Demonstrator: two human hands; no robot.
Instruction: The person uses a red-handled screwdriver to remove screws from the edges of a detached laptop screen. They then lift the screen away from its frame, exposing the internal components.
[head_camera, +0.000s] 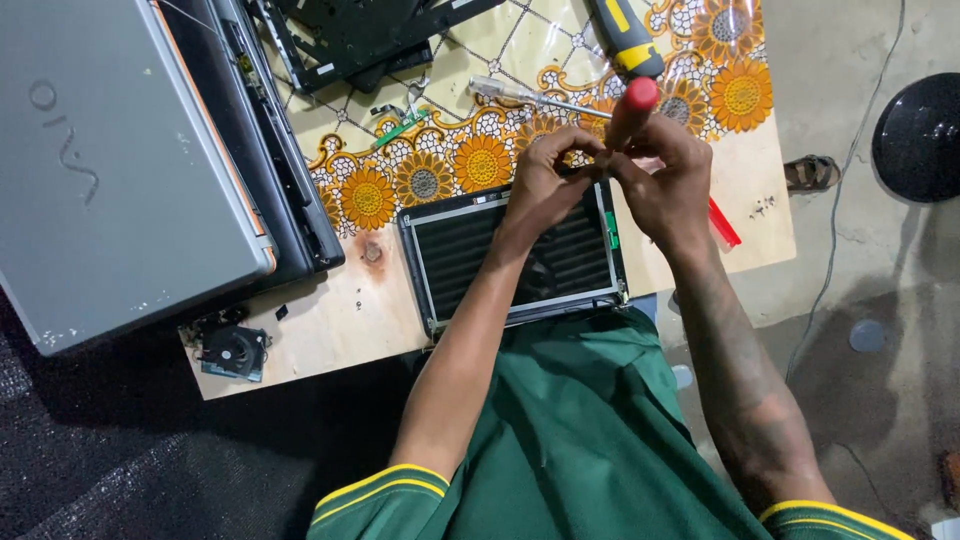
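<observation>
Nearest, a bare laptop screen panel (520, 262) lies flat at the near edge of the counter (330, 330), its long axis running left to right. Just over its far right corner both hands meet: the left hand (545, 185) pinches something too small to tell, while the right hand (660, 180) grips a red-handled screwdriver (640, 100), handle pointing far. Farther off lies a yellow-and-black screwdriver (625, 35).

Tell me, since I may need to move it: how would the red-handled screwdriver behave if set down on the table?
The red-handled screwdriver, gripped in the right hand, has a rounded handle, so it would probably roll on the flat table. It looks rigid and light. Its smooth handle may be a little slippery.
</observation>
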